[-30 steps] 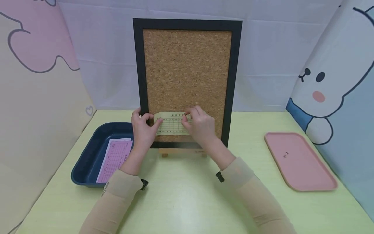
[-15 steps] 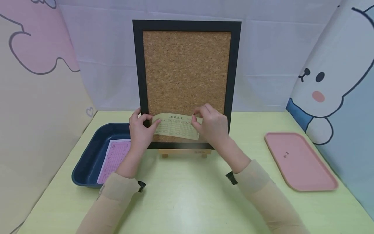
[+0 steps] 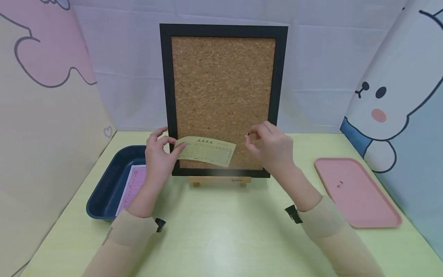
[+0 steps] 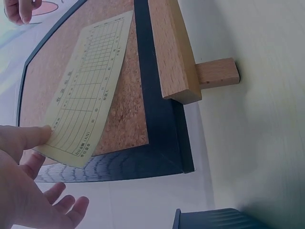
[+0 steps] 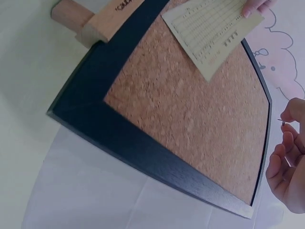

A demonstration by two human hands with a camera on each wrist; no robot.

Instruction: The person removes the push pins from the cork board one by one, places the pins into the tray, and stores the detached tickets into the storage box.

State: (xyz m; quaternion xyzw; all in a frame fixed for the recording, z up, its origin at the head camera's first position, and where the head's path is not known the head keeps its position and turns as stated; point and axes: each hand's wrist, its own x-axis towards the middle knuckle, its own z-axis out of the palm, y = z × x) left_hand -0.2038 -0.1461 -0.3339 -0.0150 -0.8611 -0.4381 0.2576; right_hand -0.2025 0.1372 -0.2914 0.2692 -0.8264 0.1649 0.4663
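Observation:
My left hand pinches the left end of a pale yellow printed form slip, thumb in front. The slip's right end curves loose in front of the lower part of the black-framed cork board. In the left wrist view, thumb and index finger grip one corner of the slip while the other fingers extend below. Right of the slip, my right hand pinches a small pushpin between thumb and index finger. Its thin point sticks out past the fingertips in the right wrist view.
A wooden stand supports the board. At left, a dark blue tray contains pink printed slips, partly behind the left arm. A pink tray at right holds a few tiny pins.
My right hand has moved right, away from the slip, carrying the pushpin. The slip's right end is now free and tilts downward. My left hand has shifted slightly left with the slip.

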